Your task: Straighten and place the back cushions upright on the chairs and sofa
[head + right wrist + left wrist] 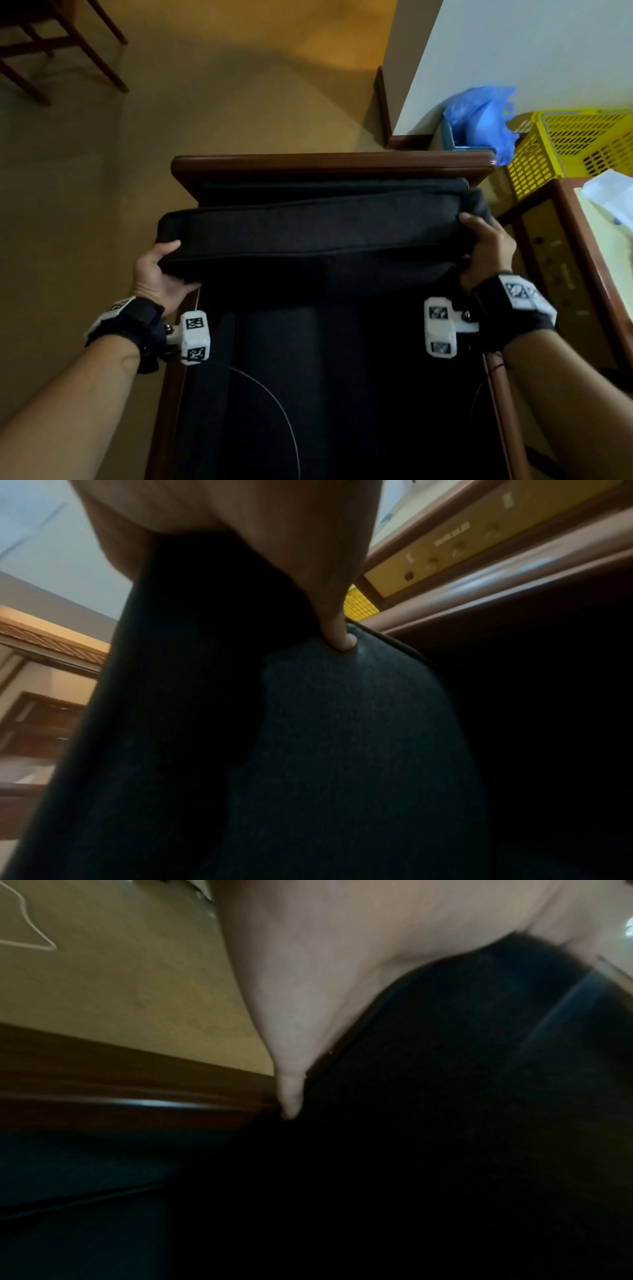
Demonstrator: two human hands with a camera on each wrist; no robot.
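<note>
Head view: the black back cushion [308, 233] leans in front of the wooden chair [332, 164] backrest, above the seat. The left hand [159, 274] and right hand [486, 250] grip its ends, fingers clamped on the fabric.

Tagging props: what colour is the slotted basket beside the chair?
Yellow basket, clearest in the head view, right of the chair's wooden back rail.

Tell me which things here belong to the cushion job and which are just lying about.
Job: black back cushion, gripped by left hand and right hand; wooden chair.

Lying about: yellow basket, blue plastic bag, side table.
</note>
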